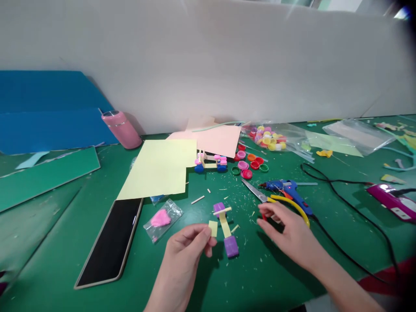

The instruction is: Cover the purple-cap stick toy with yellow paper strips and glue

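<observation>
Between the thumb and fingers of my left hand (191,249) is a small pale yellow paper piece (212,228). Just right of it, on the green table, lies a little model (225,224) with a purple block at each end, a yellow strip between them and a pale stick across the far end. My right hand (286,232) hovers beside the scissors (258,191), its thumb and fingers apart. A red part shows behind those fingers, and I cannot make out whether they touch it. The scissors' yellow handle (294,206) passes behind this hand.
A blue glue gun (286,187) with a black cable lies beyond the scissors. Coloured rings (243,165), a small toy car (210,162) and yellow paper (162,167) are farther back. A phone (112,242) and a pink clay packet (161,219) lie left. A pink bottle (121,129) leans near the wall.
</observation>
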`<state>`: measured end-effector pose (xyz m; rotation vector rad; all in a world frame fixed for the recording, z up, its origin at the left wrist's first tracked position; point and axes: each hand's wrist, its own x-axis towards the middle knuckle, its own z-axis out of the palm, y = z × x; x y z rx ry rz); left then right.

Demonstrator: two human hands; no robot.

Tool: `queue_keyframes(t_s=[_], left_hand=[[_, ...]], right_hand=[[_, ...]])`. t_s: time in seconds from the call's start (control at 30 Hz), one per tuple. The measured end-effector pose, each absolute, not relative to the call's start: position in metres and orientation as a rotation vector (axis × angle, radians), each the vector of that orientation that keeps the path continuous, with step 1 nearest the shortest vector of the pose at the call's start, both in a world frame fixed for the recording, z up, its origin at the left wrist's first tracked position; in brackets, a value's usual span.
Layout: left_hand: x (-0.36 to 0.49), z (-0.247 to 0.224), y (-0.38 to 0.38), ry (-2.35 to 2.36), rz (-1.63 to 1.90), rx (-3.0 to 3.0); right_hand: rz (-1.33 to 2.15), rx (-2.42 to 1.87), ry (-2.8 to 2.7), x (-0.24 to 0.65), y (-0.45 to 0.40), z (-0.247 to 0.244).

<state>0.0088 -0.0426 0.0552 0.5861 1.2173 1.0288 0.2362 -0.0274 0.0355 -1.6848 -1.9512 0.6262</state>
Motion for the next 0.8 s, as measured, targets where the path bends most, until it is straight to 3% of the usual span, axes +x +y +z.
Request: queue_keyframes(t_s=[0.17, 0.47, 0.57, 0.73, 0.8], left_hand=[[0.008, 0.053, -0.041, 1.213, 1.053, 0.579], [0.009, 0.051, -0.039, 1.179, 1.056, 0.544], [0.01, 0.052, -0.04, 1.166, 1.054, 0.525], [0.012, 0.054, -0.041, 1.157, 1.038, 0.52], [0.013, 0.055, -0.042, 1.155, 1.047, 0.528]], right_hand=[[0.905, -1.48, -2.079, 0.195, -0.04, 0.028], [1.013, -1.439, -2.066, 0.174, -0.053, 0.022], [0.835, -1.509, -1.931, 0.192, -0.048, 0.018], [0.163, -1.726, -1.872, 0.248, -0.034, 0.004], [0.131, -1.844, -1.911, 0.266, -0.032, 0.0]])
